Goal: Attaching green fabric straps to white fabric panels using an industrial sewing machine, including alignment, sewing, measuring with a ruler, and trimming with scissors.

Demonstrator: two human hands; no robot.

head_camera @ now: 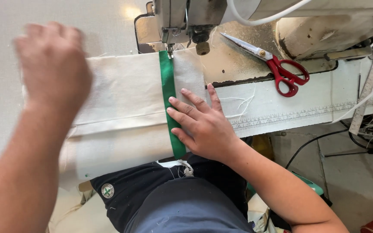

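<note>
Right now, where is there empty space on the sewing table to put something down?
Bare tabletop lies left of the sewing machine, beyond the cream cloth. It is crowded around the needle: green strip, right hand, red scissors.

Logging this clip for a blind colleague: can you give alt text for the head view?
The right hand lies flat on cream cloth beside a green strip running under a sewing machine's needle. The left hand is blurred above the cloth. Red scissors lie on the machine bed.

One small badge, no packages, signs or screens

A round white patch [107, 190] with a green cross sits on dark cloth, below and left of the green strip [169, 103]; its lettering is too small to tell
</note>
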